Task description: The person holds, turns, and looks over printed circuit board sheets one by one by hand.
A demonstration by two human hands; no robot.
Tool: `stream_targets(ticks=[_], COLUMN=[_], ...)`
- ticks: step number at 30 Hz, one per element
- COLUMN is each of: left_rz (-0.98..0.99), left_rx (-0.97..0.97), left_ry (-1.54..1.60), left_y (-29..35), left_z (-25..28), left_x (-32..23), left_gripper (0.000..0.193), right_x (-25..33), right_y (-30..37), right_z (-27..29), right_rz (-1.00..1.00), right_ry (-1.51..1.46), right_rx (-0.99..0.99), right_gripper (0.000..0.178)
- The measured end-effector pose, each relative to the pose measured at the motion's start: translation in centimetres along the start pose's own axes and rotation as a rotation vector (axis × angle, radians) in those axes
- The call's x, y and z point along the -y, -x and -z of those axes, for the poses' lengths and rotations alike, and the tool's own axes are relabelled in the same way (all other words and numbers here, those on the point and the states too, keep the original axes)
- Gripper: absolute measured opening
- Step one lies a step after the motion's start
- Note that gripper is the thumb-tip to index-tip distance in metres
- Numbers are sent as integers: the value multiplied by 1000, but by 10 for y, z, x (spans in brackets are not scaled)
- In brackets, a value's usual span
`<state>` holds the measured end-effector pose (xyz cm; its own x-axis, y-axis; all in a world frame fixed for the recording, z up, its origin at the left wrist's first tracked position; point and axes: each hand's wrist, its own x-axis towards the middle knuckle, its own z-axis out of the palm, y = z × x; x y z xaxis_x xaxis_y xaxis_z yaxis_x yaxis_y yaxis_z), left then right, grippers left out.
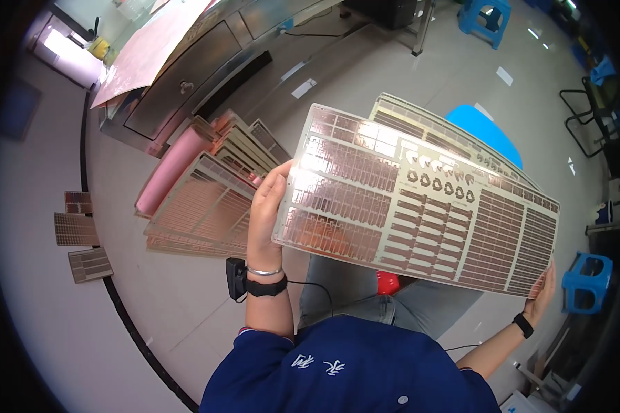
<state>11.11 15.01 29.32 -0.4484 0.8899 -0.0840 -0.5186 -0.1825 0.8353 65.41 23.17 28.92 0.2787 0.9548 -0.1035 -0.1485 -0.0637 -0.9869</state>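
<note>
Spanning the left hand [269, 197] and right hand [543, 289], whose fingers clamp its ends, the patterned panel [427, 206] appears raised but not yet set down, with clustered sheets [207, 199] left of the left fingers.

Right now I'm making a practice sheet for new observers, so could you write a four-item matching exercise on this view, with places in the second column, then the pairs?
Column one
1. Pink roll
2. Nearer patterned panel
3. Silver bangle
4. Round drawer knob

Column two
A. Around the left wrist
B. On the front of a metal drawer
C. Beside the panels on the floor
D. Held by the left hand and right hand

Pairs: 1-C, 2-D, 3-A, 4-B
</note>
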Motion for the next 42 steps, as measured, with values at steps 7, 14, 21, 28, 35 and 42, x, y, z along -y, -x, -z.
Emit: stream_targets(ticks=[7,14,21,28,35,42], left_rz=[-34,-86,-85,-103,-243,31], left_rx=[-39,-64,-46,-7,112,113], left_ry=[-29,-106,-135,-14,-20,104], left_y=[2,6,7,4,1,5], left_z=[2,-7,-3,21,5,-15], left_x=[2,-2,1,-1,3,32], left_gripper=[39,42,42,34,17,40], right_x=[1,4,8,2,19,-13], right_y=[1,1,1,0,-5,0], right_z=[4,-1,-3,15,-15,-25], right_rz=[35,105,147,174,300,159], right_ry=[-17,3,27,56,-116,-539], right_rx=[-10,-47,-74,-60,-139,-53], right_gripper=[40,38,39,38,31,31])
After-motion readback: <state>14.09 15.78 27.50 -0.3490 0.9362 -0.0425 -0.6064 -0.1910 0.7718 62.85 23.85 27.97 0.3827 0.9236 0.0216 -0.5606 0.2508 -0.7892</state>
